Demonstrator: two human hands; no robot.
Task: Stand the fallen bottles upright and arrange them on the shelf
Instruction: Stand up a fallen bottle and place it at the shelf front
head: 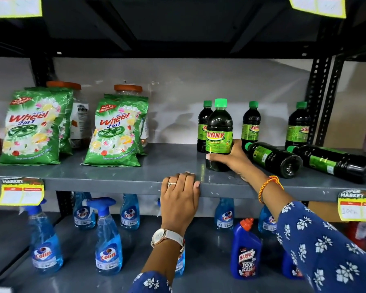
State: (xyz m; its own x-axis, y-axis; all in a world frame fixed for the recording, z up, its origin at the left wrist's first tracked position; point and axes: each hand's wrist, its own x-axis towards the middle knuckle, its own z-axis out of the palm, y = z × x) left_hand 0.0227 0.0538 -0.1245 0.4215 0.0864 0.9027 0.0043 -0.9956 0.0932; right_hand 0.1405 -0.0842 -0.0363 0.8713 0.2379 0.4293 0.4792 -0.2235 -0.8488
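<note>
On the grey shelf (114, 176), my right hand (230, 159) is wrapped around the lower half of a dark bottle with a green cap and a green Sunny label (219, 132), which stands upright near the front. Three more such bottles stand at the back: one just behind it (203, 123), one to its right (250, 123), one by the post (298, 125). Two bottles lie on their sides at the right, caps pointing left: a nearer one (273, 158) and a farther right one (334, 162). My left hand (180, 199) rests on the shelf's front edge, fingers curled over it.
Green Wheel detergent bags (32, 127) (116, 130) stand at the left with orange-lidded jars behind. The lower shelf holds several blue Colin spray bottles (108, 240) and a blue Harpic bottle (246, 250). Black perforated posts (319, 98) bound the right side. Yellow price tags (357, 206) hang on the edges.
</note>
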